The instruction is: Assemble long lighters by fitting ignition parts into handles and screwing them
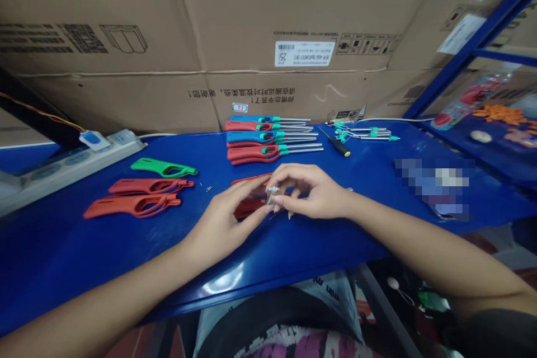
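Both hands meet over the middle of the blue table. Between their fingertips is a small clear part with a pale blue-green top; its exact kind I cannot make out. My left hand pinches it from the left with thumb and fingers. From the right, my right hand closes its curled fingers and thumb on the same part. Beneath the hands lies a red lighter casing, mostly hidden by them. Beyond the hands, several red and blue long-nosed lighters with metal tubes lie in a stack.
Green and red lighter casings lie at left, near a power strip. Back right are a screwdriver and several metal tubes with teal ends. A blurred-out flat object lies at right. Cardboard stands behind the blue table.
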Demonstrator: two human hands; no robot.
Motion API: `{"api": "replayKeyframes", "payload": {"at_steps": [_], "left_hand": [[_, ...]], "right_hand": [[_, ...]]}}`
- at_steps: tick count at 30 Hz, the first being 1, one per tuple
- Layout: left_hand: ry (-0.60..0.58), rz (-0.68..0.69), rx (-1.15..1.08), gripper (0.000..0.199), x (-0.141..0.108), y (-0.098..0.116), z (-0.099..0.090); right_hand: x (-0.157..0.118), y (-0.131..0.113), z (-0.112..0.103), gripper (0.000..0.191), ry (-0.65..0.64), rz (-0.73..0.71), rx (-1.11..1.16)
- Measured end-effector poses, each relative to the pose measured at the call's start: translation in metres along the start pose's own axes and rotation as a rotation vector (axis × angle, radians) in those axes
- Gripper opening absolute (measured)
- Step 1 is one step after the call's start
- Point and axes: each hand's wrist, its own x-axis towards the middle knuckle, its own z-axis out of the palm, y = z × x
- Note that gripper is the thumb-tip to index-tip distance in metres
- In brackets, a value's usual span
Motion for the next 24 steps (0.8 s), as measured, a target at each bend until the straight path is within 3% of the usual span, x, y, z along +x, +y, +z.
{"api": "replayKeyframes", "payload": {"at_steps": [3, 7, 17, 24], "left_hand": [[0.024, -0.018, -0.098, 0.030, 0.001, 0.002, 0.000], [0.059, 0.019, -0.034, 0.016, 0.001, 0.003, 0.000], [0.028, 0.056, -0.015, 0.009, -0.001, 0.006, -0.001], [-0.029, -0.056, -0.106, 0.011, 0.001, 0.008, -0.001]], "right_hand": [[-0.002, 0.000, 0.000, 0.018, 0.007, -0.155, -0.116], [-0.001, 0.000, -0.009, 0.018, 0.019, -0.269, -0.242], [0.000, 0.005, -0.013, 0.014, 0.017, -0.285, -0.309], [0.002, 0.007, -0.014, 0.017, 0.012, -0.308, -0.261]]}}
